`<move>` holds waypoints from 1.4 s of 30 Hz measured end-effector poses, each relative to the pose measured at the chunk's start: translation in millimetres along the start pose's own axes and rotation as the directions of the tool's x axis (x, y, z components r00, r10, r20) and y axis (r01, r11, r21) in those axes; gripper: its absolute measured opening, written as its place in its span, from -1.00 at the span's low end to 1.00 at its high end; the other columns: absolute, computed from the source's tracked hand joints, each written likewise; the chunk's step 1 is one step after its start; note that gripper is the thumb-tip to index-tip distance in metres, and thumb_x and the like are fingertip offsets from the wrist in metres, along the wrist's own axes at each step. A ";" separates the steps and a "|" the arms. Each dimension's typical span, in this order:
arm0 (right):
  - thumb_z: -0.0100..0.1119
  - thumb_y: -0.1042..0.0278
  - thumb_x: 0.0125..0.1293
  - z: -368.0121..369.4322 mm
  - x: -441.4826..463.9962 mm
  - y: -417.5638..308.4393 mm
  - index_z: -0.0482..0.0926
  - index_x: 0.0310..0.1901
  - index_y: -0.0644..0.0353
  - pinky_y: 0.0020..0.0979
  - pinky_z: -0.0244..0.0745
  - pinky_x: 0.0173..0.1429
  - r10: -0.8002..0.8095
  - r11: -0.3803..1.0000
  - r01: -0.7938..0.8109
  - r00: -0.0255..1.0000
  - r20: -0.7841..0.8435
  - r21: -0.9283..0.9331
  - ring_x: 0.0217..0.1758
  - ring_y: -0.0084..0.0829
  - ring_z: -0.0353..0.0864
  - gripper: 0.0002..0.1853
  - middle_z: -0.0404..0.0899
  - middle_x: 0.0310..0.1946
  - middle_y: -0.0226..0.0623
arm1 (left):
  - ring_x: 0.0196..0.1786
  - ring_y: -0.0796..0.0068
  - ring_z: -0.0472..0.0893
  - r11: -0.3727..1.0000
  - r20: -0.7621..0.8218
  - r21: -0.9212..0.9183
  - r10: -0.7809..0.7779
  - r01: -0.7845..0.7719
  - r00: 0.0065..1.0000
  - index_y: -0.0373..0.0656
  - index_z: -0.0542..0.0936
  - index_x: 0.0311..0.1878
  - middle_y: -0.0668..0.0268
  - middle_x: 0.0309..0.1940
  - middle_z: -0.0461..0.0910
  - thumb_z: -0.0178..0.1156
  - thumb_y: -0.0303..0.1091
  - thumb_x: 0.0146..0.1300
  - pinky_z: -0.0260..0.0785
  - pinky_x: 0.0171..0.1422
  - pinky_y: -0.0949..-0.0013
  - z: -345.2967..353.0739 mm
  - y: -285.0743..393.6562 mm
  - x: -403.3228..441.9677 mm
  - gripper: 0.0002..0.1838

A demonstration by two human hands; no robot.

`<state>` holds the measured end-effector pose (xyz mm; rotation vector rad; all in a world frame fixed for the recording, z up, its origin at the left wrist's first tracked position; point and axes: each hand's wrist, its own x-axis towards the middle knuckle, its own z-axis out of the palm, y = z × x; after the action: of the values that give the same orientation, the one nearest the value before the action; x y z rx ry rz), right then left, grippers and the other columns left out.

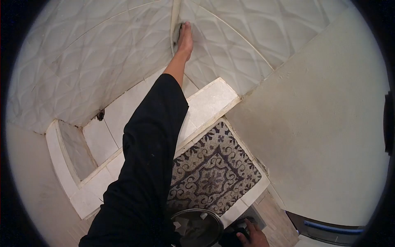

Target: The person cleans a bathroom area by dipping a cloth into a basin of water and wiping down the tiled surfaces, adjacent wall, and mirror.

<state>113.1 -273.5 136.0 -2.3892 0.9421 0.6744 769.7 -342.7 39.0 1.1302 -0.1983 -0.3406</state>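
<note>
My left hand (186,41) reaches far out, in a wide black sleeve, to the corner where two patterned wall panels meet. Its fingers are together and press a dark flat thing (180,33), perhaps a scrubbing pad, to the wall; the hand hides most of it. Low in the view, my right hand (254,235) is bent around something black, partly cut off by the frame edge, and I cannot make out what it is. Left of that hand stands a round dark bucket (221,224) with murky contents and pale bits.
A white tiled ledge (214,99) runs below the walls, bordering a recessed tiled floor with a dark drain hole (100,115). On the near side lies a dark patterned mat (212,175). A plain wall (317,136) rises at the right, above a dark blue-edged object (329,230).
</note>
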 end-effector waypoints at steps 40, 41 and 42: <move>0.20 0.25 0.40 -11.2 -1.3 -13.5 0.24 0.48 0.24 -0.02 0.41 0.37 0.084 0.996 -0.084 0.988 0.132 -0.003 0.33 0.21 0.44 -0.33 0.40 0.33 0.22 | 0.68 -0.06 -0.18 0.857 0.082 0.048 -0.515 0.513 0.853 -0.03 -0.26 0.67 0.01 0.67 -0.25 -0.55 0.78 0.14 -0.28 0.63 -0.24 40.8 -32.1 -57.8 0.25; 0.20 0.25 0.40 -9.9 0.5 -12.4 0.24 0.48 0.24 -0.02 0.42 0.37 0.074 0.997 -0.073 0.989 0.126 -0.014 0.32 0.21 0.45 -0.33 0.41 0.33 0.22 | 0.67 -0.12 -0.20 0.810 0.107 0.020 -0.584 0.586 0.805 -0.10 -0.29 0.65 -0.05 0.66 -0.27 -0.53 0.79 0.12 -0.28 0.63 -0.26 40.7 -27.4 -55.0 0.29; 0.20 0.24 0.41 -8.4 2.5 -12.3 0.25 0.48 0.24 -0.03 0.42 0.36 0.062 0.998 -0.060 0.991 0.122 -0.021 0.31 0.21 0.45 -0.33 0.41 0.32 0.22 | 0.66 -0.19 -0.22 0.756 0.130 -0.002 -0.648 0.654 0.750 -0.17 -0.31 0.64 -0.12 0.65 -0.29 -0.51 0.81 0.10 -0.27 0.63 -0.27 39.9 -11.9 -56.8 0.34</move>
<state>125.8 -271.7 144.0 -2.3125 0.9640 0.8455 701.9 -360.4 45.8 1.1055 0.1135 -1.0422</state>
